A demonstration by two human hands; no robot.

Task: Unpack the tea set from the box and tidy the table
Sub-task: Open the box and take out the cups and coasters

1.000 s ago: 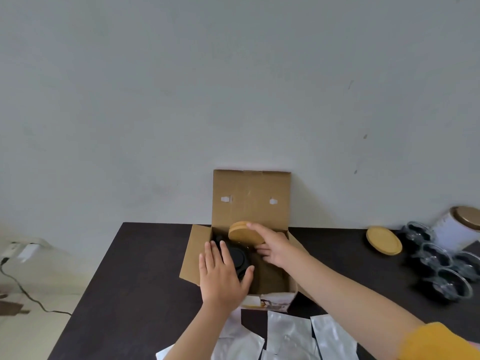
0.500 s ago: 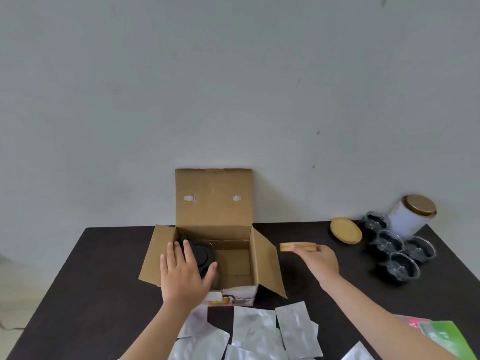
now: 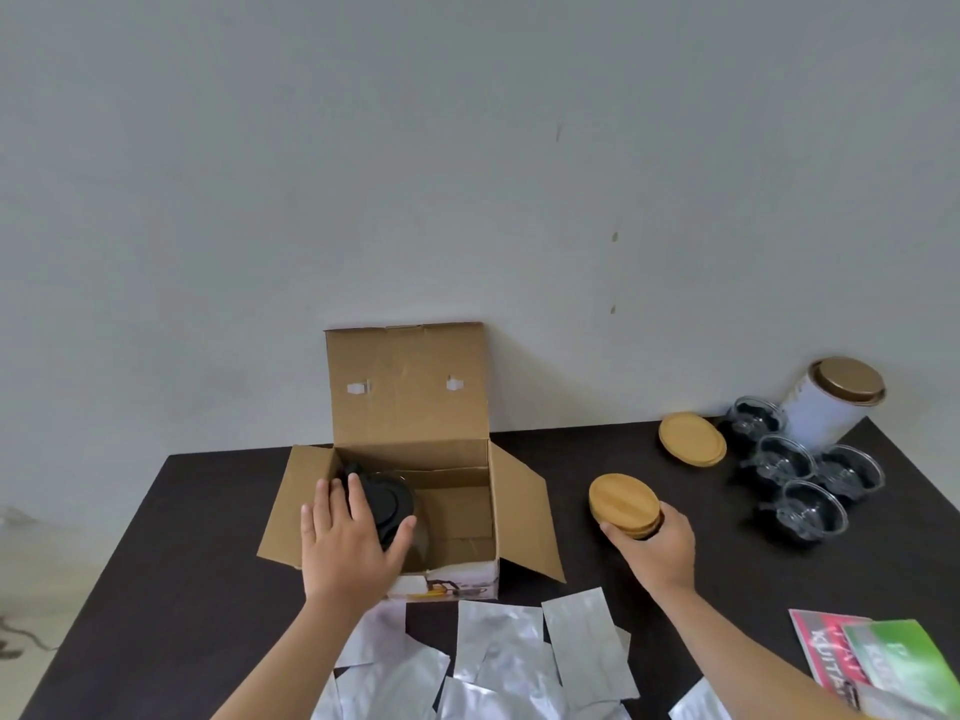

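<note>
An open cardboard box [image 3: 415, 449] stands mid-table with its flaps spread. Inside it at the left sits a glass teapot with a black lid [image 3: 387, 498]. My left hand [image 3: 348, 543] rests flat on that lid, fingers spread. To the right of the box my right hand [image 3: 657, 545] holds a stack of round wooden coasters [image 3: 623, 501] just above the dark table [image 3: 171, 553]. Another wooden coaster stack [image 3: 691, 438] lies further back right, beside several glass cups [image 3: 802, 478].
A white tin with a brown lid [image 3: 831, 402] stands at the far right corner. Several silver foil bags [image 3: 498, 652] lie along the near edge. Red and green leaflets [image 3: 878, 654] sit at the near right. A wall rises right behind the box.
My right hand has carried the wooden coasters out of the box and rightward over the table. My left hand has stayed on the teapot lid. The camera has turned right.
</note>
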